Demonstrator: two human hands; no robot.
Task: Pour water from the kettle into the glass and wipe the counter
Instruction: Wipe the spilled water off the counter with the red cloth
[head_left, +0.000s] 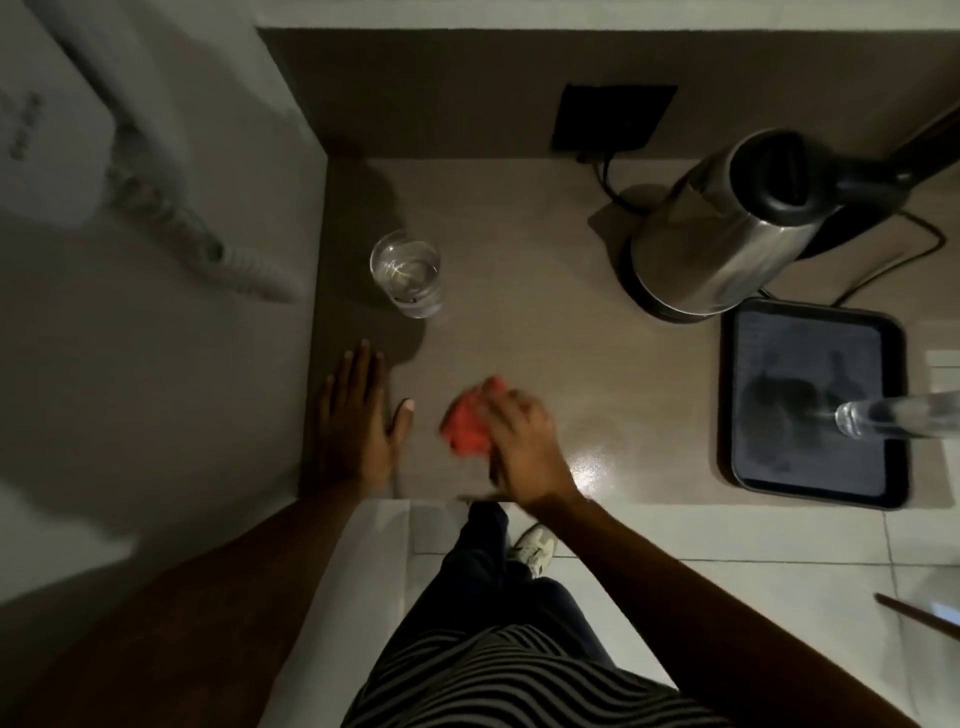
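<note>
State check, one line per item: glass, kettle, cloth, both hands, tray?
glass: upright, holds water
kettle: upright on counter, lid shut
red cloth: bunched on the counter under right hand
right hand: gripping cloth
left hand: flat on counter, empty
tray: holds a clear bottle

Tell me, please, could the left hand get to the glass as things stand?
Probably yes: the left hand lies flat and empty on the counter, the glass stands just beyond its fingertips, and nothing lies between them.

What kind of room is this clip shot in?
Probably a hotel room's tea nook: an electric kettle and a black tray share a small counter, and a wall-mounted hair dryer hangs alongside.
</note>
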